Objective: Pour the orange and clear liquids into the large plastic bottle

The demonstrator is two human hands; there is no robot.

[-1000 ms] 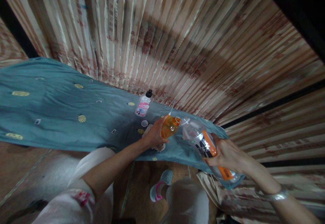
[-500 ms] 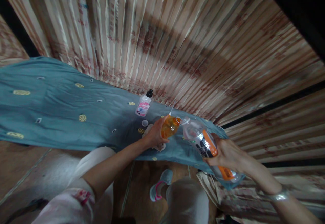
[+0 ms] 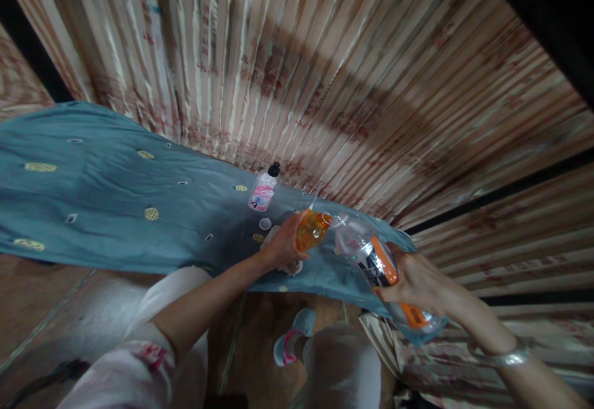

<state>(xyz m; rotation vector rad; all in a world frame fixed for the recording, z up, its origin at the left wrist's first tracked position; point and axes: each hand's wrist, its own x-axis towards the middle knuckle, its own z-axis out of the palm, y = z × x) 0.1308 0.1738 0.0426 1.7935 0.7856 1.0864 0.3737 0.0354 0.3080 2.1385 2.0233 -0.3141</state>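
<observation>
Over teal cloth, left grip clasps amber bottle below its neck; right grip clasps clear bottle mid-body.

A: What forms the backdrop?
B: A pleated curtain — beige, with reddish-brown print — under a broad shadow; dark bars run at left and right.
A: And below it?
B: A long table, draped in blue-green cloth with yellow oval motifs; beneath, a brown, pale-seamed floor, dimly lit, with a sheen at left.
</observation>
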